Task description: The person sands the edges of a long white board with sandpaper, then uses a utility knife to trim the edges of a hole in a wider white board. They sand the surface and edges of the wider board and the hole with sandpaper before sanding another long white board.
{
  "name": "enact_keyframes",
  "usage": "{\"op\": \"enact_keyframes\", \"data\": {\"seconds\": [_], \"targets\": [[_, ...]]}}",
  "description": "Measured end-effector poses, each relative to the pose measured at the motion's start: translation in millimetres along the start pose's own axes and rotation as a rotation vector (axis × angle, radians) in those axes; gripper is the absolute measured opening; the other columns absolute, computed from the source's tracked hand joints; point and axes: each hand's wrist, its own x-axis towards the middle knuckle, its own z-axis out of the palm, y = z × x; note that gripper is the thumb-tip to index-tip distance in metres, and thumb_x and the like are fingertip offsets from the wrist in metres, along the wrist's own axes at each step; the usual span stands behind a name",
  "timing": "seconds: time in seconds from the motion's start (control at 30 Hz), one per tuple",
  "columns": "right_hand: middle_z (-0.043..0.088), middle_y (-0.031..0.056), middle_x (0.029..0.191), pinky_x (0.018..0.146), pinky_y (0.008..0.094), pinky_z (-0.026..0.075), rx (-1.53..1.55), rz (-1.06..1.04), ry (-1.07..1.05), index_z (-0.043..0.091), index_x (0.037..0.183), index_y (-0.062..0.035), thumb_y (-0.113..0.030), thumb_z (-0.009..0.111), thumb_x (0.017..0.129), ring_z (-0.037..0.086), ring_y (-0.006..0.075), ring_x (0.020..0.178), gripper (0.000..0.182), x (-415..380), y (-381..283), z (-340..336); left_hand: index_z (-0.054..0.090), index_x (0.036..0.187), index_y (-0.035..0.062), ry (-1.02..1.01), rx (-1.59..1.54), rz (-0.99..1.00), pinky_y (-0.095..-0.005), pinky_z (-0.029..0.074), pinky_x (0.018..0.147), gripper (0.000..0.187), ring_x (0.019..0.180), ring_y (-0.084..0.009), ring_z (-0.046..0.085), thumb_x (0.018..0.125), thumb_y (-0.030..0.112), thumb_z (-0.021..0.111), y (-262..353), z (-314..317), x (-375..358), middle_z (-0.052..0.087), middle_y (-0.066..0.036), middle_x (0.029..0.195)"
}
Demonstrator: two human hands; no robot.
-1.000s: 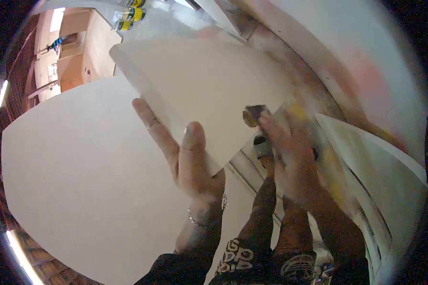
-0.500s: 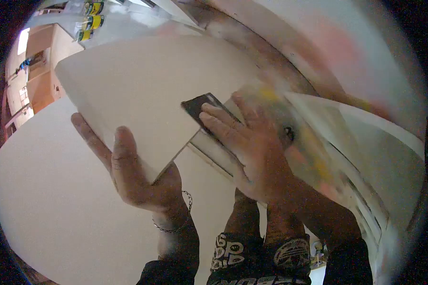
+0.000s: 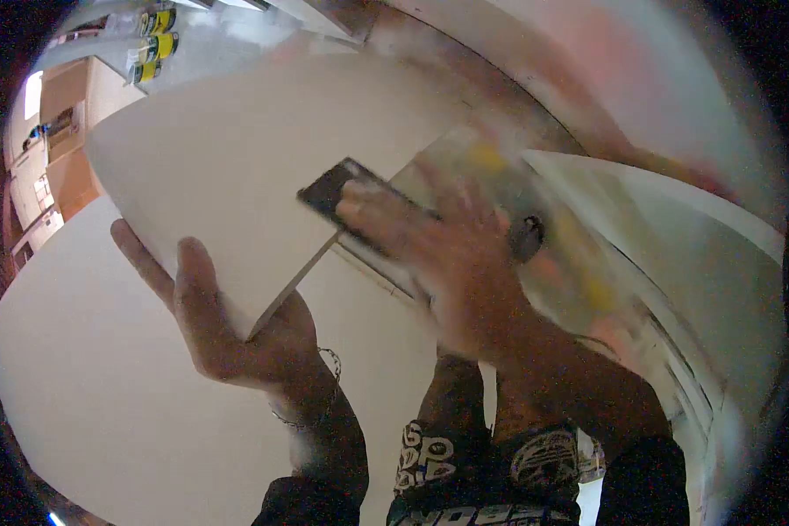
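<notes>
My left hand point(image 3: 237, 329) grips the near corner of a white flat panel point(image 3: 210, 167), with the thumb on its upper face and the index finger stretched along the left side. Flat under the fingers of my right hand point(image 3: 456, 254) lies a dark rectangular piece of sandpaper point(image 3: 322, 188). It is pressed against the panel's face near the right-hand edge, and part of it is covered by the fingers. The right hand is slightly blurred.
Beneath the panel spreads a large white board point(image 3: 105, 377). A paint-stained surface point(image 3: 478, 158) with yellow and red smears lies beyond my right hand, beside a white curved piece point(image 3: 675, 210). Several yellow-labelled cans point(image 3: 159, 46) stand at the far upper left.
My left hand and the panel have shifted a little to the left in view. My right hand has slid left with the sandpaper. The background has also shifted slightly.
</notes>
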Motion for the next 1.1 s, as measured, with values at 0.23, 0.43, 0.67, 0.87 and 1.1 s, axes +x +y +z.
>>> {"op": "enact_keyframes", "data": {"seconds": [0.23,0.43,0.67,0.87,1.1], "targets": [[0.044,0.0045,0.154,0.105,0.071,0.031,0.098,0.007,0.001,0.045,0.147,-0.0162,-0.007,0.06,0.079,0.039,0.0482,0.136,0.071,25,2,17,0.06,0.122,0.0009,0.009,0.024,0.038,-0.0584,0.046,0.104,0.049,0.135,-0.0462,0.044,0.079,0.008,0.081,-31,15,-1,0.043,-0.032,0.146],[0.043,0.0037,0.154,0.107,0.071,0.029,0.095,0.041,-0.014,0.045,0.147,-0.0164,-0.007,0.06,0.08,0.04,0.0435,0.137,0.069,26,-19,18,0.059,0.121,0.0006,-0.01,0.105,0.105,-0.0589,0.045,0.105,0.048,0.135,-0.0465,0.044,0.08,0.013,0.082,-41,1,0,0.047,-0.033,0.143],[0.045,0.002,0.153,0.108,0.0722,0.027,0.039,0.04,0.012,0.046,0.146,-0.018,-0.009,0.062,0.079,0.037,0.0442,0.14,0.07,24,-9,44,0.059,0.122,0.0014,0.002,0.09,0.073,-0.0586,0.045,0.104,0.048,0.133,-0.0469,0.046,0.08,0.011,0.081,-50,-4,-10,0.047,-0.033,0.142],[0.045,0.0031,0.153,0.107,0.0719,0.027,-0.001,0.013,-0.002,0.045,0.148,-0.0183,-0.008,0.06,0.079,0.037,0.0444,0.14,0.072,26,-18,47,0.059,0.122,0.0022,0.041,-0.005,0.012,-0.0598,0.045,0.103,0.048,0.134,-0.0476,0.045,0.082,0.019,0.081,-54,-7,-15,0.045,-0.033,0.144],[0.045,0.0098,0.152,0.108,0.0676,0.031,-0.028,-0.042,0.038,0.041,0.15,-0.0125,-0.005,0.059,0.079,0.043,0.0472,0.135,0.074,26,-34,45,0.06,0.122,0.0017,-0.002,0.113,0.092,-0.0589,0.046,0.102,0.044,0.133,-0.0478,0.045,0.087,0.023,0.077,-57,-16,-10,0.044,-0.033,0.144]]}}
